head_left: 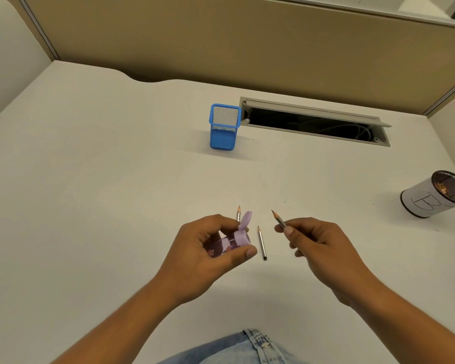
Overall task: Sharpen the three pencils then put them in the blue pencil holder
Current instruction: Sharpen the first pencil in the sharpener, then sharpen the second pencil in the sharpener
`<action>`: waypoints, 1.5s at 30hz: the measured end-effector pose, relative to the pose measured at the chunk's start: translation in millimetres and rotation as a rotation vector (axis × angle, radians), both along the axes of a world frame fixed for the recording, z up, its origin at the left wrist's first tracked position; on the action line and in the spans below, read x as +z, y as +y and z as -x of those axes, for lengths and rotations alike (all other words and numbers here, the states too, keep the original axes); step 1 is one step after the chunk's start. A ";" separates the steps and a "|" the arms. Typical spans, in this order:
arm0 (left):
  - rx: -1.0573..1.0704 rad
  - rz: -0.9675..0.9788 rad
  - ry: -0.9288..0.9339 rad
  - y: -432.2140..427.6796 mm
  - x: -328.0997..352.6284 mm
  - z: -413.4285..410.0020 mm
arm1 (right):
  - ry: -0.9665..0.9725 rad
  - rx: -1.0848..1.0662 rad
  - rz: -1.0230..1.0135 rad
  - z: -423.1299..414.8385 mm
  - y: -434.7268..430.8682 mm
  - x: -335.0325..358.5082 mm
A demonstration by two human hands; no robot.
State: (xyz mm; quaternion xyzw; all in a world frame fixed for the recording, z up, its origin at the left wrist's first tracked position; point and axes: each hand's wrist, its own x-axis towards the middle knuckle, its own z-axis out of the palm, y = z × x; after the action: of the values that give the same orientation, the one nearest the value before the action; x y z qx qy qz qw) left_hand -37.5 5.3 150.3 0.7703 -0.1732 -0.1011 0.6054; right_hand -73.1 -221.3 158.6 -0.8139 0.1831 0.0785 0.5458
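Bare forearms; light-blue denim jeans [247, 348] (belt loops showing).

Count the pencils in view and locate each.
3. One in the right hand: pencil. One lying on the desk. One partly hidden behind the purple sharpener.

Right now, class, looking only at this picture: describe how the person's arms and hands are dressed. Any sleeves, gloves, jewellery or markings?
Both arms are bare from the hands to the frame edge: no sleeves show. The left hand and right hand wear no gloves, and no rings, watch or markings are visible. The only clothing in view is light blue denim at the bottom.
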 end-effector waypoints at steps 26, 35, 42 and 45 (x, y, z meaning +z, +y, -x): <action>-0.002 0.032 0.100 -27.0 -14.9 -7.9 | 0.051 -0.121 0.447 -78.5 -39.5 -110.8; -0.033 0.038 0.090 -35.3 -14.8 -13.3 | 0.014 -0.268 0.354 -74.6 -43.3 -112.7; -0.010 0.022 0.088 -29.5 -16.0 -7.6 | -0.057 -0.306 0.315 -44.1 -31.2 -98.2; -0.005 0.020 0.089 -26.6 -16.4 -3.1 | -0.052 -0.213 0.324 -28.4 -15.4 -98.1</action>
State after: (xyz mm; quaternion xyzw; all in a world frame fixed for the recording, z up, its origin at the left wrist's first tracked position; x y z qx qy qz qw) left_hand -34.4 -21.3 133.9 0.7584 -0.1490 -0.1352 0.6200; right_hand -44.7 -236.6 60.6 -0.8687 0.2643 -0.0315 0.4177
